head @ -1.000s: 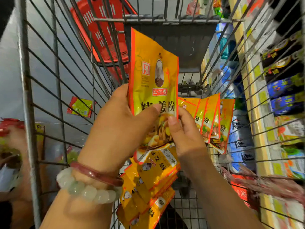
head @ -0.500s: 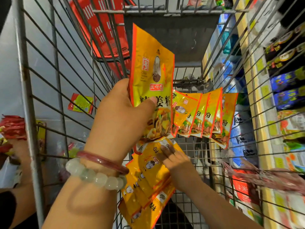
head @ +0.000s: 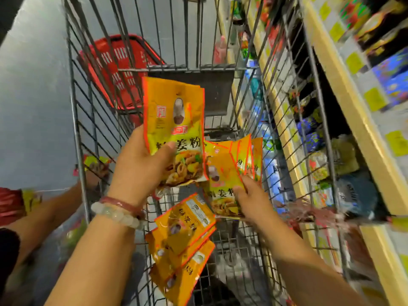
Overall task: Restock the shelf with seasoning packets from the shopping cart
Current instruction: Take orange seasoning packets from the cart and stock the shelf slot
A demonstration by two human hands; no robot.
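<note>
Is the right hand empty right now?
No, the right hand grips a yellow packet lifted above the cart floor.

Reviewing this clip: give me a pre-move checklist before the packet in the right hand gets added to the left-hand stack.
1. Left hand grips the upright stack of packets: ok.
2. Right hand holds a packet lifted off the cart floor: ok.
3. Printed face of that packet up, same as the stack: ok.
4. More loose packets left in the shopping cart: ok.
5. Free slot on the shelf: cannot tell, blurred.
</note>
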